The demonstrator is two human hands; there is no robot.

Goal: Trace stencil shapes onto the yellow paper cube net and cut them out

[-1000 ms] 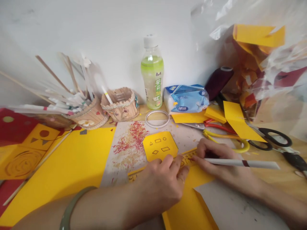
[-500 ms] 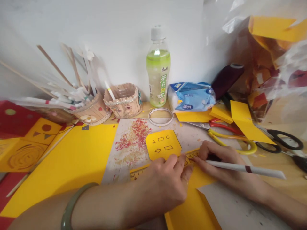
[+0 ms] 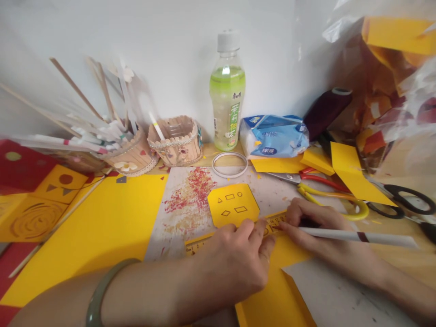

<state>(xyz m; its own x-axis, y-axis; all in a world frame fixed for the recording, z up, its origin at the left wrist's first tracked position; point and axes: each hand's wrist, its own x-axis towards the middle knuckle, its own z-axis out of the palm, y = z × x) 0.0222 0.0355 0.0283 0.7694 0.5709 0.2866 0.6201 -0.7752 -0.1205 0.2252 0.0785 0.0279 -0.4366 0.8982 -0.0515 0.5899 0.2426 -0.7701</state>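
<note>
- yellow sheet (image 3: 112, 218), one, flat at left; lower part hidden behind the left forearm.
- plastic bag (image 3: 412, 86), one, upper right, cut off by the frame; contents hard to make out.
- yellow paper (image 3: 272, 290), one, folded, under both hands; near end cut off.
- hands, two: left hand (image 3: 235, 259), fingers bent and pressing downward, grasping nothing visible; right hand (image 3: 316, 231), closed around the pen.
- bottle (image 3: 227, 104), one, upright by the wall.
- stick-sided containers (image 3: 179, 147), two clearly seen (a darker shape farther left is hard to identify).
- tissue pack (image 3: 275, 138), one, beside the bottle.
- ruler (image 3: 199, 245), one, across the yellow paper; middle covered by the left hand.
- scissors handles (image 3: 357, 209) in red, yellow and black, crowding the right; number of pairs unclear, yellow strips overlapping.
- pen (image 3: 361, 236), one, white, dark-banded; tip blurred, at the ruler.
- card (image 3: 233, 203), one, five outlined shapes, just beyond the ruler.
- white ring (image 3: 230, 175), one.
</note>
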